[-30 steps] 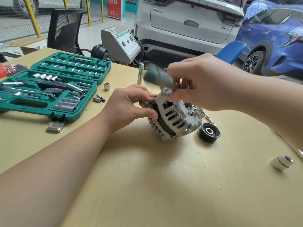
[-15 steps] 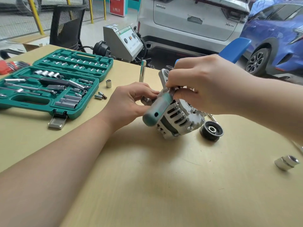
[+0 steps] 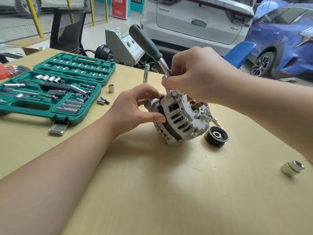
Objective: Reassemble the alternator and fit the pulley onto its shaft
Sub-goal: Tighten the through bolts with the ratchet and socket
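You work at a pale wooden table [image 3: 152, 192] in a garage. Beyond its far edge stand two cars, a white one [image 3: 199, 19] at twelve o'clock and a blue one [image 3: 284, 41] at two o'clock. One black mesh chair [image 3: 67, 26] sits at eleven o'clock, and one grey machine [image 3: 122, 43] stands just behind the table edge. A red sign [image 3: 119, 6] at the back carries writing too small to read; the white car's badge is also unreadable.

The alternator [image 3: 179, 117] stands tilted on its edge near the middle of the table. Your left hand [image 3: 135, 109] steadies it from the nine o'clock side, thumb pressed on the housing, fingers curled over the rear edge. Your right hand [image 3: 194, 78] is above it at twelve o'clock, fingers curled round the metal shank of the ratchet [image 3: 149, 46], whose dark green handle points up toward eleven o'clock. The ratchet's head sits at the top of the alternator; you cannot see what it engages.

One black pulley [image 3: 216, 136] lies flat on the table, just beside the alternator at four o'clock. One large socket [image 3: 292, 167] lies well apart at four o'clock. One open green socket case [image 3: 50, 89] lies at nine o'clock. Between case and alternator sit one upright loose socket [image 3: 111, 88] and two small bits [image 3: 103, 100]. One extension bar [image 3: 146, 73] stands upright behind your left hand.
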### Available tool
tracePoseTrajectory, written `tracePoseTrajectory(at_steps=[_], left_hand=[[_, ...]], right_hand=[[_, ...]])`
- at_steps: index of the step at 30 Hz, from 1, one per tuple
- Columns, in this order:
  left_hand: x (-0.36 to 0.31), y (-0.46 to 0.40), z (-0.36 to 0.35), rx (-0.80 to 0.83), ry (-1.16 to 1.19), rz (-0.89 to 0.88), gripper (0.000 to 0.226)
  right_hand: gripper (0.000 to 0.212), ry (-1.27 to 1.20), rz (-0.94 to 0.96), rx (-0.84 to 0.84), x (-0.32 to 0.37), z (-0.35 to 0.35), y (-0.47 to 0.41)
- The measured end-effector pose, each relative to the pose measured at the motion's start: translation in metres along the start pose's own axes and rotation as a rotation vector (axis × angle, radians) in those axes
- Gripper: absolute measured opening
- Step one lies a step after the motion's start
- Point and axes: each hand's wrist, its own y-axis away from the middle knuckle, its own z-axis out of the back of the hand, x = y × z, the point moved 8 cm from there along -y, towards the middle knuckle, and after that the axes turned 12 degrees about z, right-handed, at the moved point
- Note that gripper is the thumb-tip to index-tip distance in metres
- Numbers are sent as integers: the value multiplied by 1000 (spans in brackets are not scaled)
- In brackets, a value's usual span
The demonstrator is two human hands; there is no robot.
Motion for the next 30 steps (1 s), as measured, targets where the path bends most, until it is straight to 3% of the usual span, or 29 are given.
tracePoseTrajectory(at_steps=[6, 9, 16, 18, 20, 22, 25, 30], left_hand=[[5, -4, 1, -27, -18, 37, 55], [-1, -2, -1, -23, -25, 26, 66], [-8, 0, -9, 47, -160, 2, 90], [-11, 0, -16, 60, -290, -40, 87], [-8, 1, -16, 36, -239, 7, 78], [-6, 2, -13, 0, -205, 38, 82], [-12, 2, -13, 1, -269, -21, 90], [-14, 2, -15, -2, -278, -46, 77]], right_hand=[[12, 289, 678, 154, 31, -4, 32], [20, 448, 822, 121, 28, -5, 43], [19, 404, 754, 9, 33, -4, 42], [20, 386, 715, 12, 33, -6, 40], [24, 357, 648, 6, 31, -6, 35], [27, 321, 576, -14, 30, -4, 29], [28, 281, 482, -41, 28, -2, 23], [28, 229, 272, -59, 15, -3, 13]])
